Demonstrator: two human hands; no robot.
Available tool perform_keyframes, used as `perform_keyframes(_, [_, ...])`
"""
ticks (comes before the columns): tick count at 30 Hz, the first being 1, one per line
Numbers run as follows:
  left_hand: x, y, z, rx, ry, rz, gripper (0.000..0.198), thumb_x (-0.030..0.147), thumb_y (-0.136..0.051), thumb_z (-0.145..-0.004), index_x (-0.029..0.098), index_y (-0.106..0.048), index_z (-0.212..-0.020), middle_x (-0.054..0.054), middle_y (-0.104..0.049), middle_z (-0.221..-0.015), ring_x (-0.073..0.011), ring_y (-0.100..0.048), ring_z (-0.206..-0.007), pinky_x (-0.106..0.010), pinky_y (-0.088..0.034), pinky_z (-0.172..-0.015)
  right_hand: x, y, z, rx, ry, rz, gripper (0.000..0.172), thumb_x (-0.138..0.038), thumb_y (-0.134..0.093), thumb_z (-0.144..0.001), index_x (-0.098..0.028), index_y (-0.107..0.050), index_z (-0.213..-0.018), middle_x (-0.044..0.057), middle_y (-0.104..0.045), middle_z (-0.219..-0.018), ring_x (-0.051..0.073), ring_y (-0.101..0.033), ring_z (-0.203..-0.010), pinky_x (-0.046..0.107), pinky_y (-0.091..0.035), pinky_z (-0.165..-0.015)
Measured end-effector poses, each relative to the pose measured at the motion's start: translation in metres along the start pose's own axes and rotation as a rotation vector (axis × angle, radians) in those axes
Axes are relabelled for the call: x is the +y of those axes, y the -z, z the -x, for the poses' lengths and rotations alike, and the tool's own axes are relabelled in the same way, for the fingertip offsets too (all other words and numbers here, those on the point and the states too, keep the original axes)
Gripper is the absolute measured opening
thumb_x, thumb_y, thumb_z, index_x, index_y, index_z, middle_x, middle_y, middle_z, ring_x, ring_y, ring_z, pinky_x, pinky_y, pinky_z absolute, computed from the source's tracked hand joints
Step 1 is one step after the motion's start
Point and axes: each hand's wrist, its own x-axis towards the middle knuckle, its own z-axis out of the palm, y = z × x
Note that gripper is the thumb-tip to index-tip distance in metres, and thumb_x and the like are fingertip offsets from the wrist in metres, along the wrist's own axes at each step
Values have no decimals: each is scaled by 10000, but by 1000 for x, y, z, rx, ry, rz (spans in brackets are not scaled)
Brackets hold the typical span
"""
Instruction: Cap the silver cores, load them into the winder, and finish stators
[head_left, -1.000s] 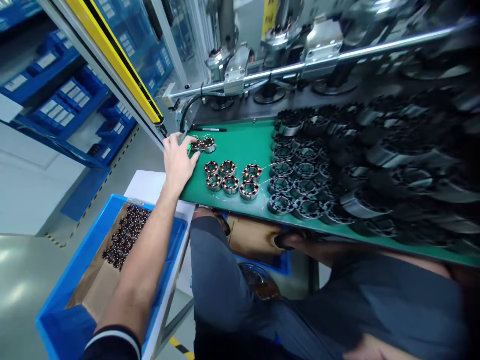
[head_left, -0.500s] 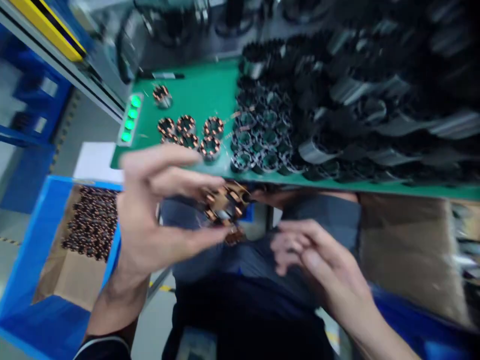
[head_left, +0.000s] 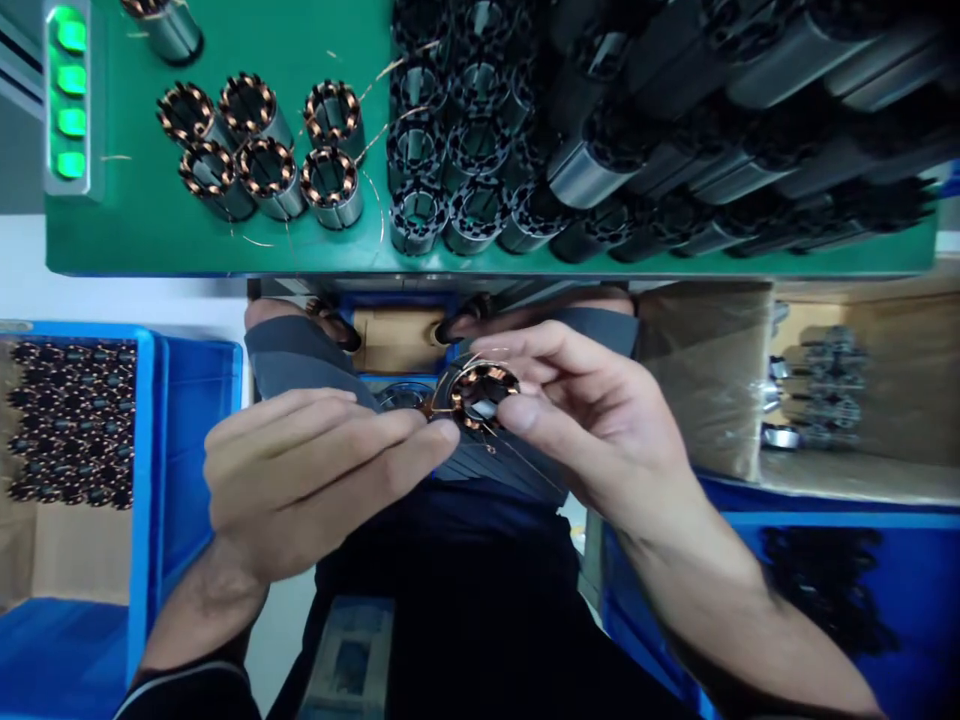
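A motor stator (head_left: 480, 408) with copper windings is in my right hand (head_left: 607, 425), gripped between thumb and fingers above my lap, its ring-shaped end facing up. Thin copper wire (head_left: 441, 385) loops out from its left side, and loose strands hang below it. My left hand (head_left: 322, 470) is closed beside the stator, thumb and fingertips pressed together where the wire reaches them; the fingertips partly hide what they pinch. Several copper-wound stators (head_left: 270, 180) stand on the green bench top (head_left: 120, 235) ahead.
Unwound black-ended stator cores (head_left: 480, 215) crowd the bench's middle and right, some lying tilted. A blue crate (head_left: 142, 480) of wound stators is at left. To the right are a cardboard-lined box (head_left: 697, 380) with metal parts and a blue bin (head_left: 675, 600). Green lights (head_left: 71, 120) glow at the bench's left end.
The stator has passed from my left hand to my right hand. My left fingers have closed at its wire. The view has shifted, and the bench now appears higher and further left.
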Motion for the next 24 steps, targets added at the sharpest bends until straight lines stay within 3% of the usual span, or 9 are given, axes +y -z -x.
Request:
perform_keyframes(2, [-11, -16, 0, -29, -182, -60, 199, 152, -915, -1067, 274, -906, -1223, 60, -928, -1010, -138, -851, -803, -307, -670, -830, 1, 2, 1, 35, 34, -48, 322, -441, -1034, -1010, -323, -903, -1280, 13, -922, -1145, 191, -897, -1003, 290, -758, -911])
perform_keyframes(3, [-18, -27, 2, -68, -194, -51, 105, 166, -897, -1085, 254, -895, -1143, 61, -905, -931, -129, -830, -753, -300, -635, -763, 1, 4, 2, 50, 47, -70, 332, -447, -1038, -1006, -330, -903, -1286, 11, -919, -1139, 198, -902, -1005, 298, -761, -908])
perform_keyframes(6, [-37, -56, 13, -140, 49, 52, 140, 201, -865, -1112, 248, -875, -981, 59, -868, -832, -121, -802, -672, -279, -567, -655, 0, 9, 5, 64, 56, -93, 336, -466, -1035, -1003, -343, -896, -1283, 7, -908, -1077, 214, -913, -996, 309, -760, -879])
perform_keyframes(8, [-42, -66, 18, -52, 198, 121, 100, 193, -883, -1090, 241, -911, -1006, 26, -906, -898, -133, -834, -714, -256, -612, -685, 2, 11, 8, 59, 54, -44, 327, -476, -1020, -1015, -341, -888, -1283, 18, -915, -1099, 222, -911, -993, 322, -756, -876])
perform_keyframes(10, [-35, -66, 14, 131, 301, 195, 53, 226, -961, -1033, 252, -948, -1078, -11, -930, -986, -162, -866, -807, -267, -673, -761, 6, 11, 10, 65, 49, 39, 357, -500, -1010, -1020, -334, -874, -1305, 39, -924, -1164, 237, -903, -1019, 353, -755, -921])
perform_keyframes(13, [-13, -57, -3, 288, 321, 297, 241, 349, -1078, -944, 291, -968, -1150, -45, -934, -1120, -217, -885, -997, -344, -733, -925, 14, 7, 9, 77, 34, 112, 396, -532, -1001, -1020, -321, -856, -1322, 58, -925, -1207, 243, -892, -1050, 365, -749, -963])
perform_keyframes(17, [2, -59, -13, 258, 403, 453, 75, 307, -985, -1043, 271, -922, -1022, -59, -912, -1214, -219, -868, -1094, -357, -740, -949, 16, 3, 6, 73, 20, 92, 423, -558, -987, -1019, -329, -843, -1344, 60, -917, -1239, 266, -897, -1108, 403, -761, -1017])
perform_keyframes(21, [-14, -72, 3, 144, 599, 688, 179, 359, -967, -1047, 231, -890, -949, -87, -910, -1151, -224, -879, -1033, -294, -713, -789, 7, 7, 10, 35, -27, 30, 506, -687, -971, -983, -327, -850, -1317, 73, -908, -1155, 313, -912, -1040, 451, -784, -933])
perform_keyframes(24, [-22, -70, 8, 135, 650, 776, 164, 400, -1006, -1028, 252, -940, -1006, -81, -911, -1117, -225, -890, -1048, -260, -701, -744, 4, 9, 13, -9, -10, 42, 418, -611, -977, -1012, -337, -860, -1305, 57, -908, -1110, 278, -914, -998, 387, -765, -867])
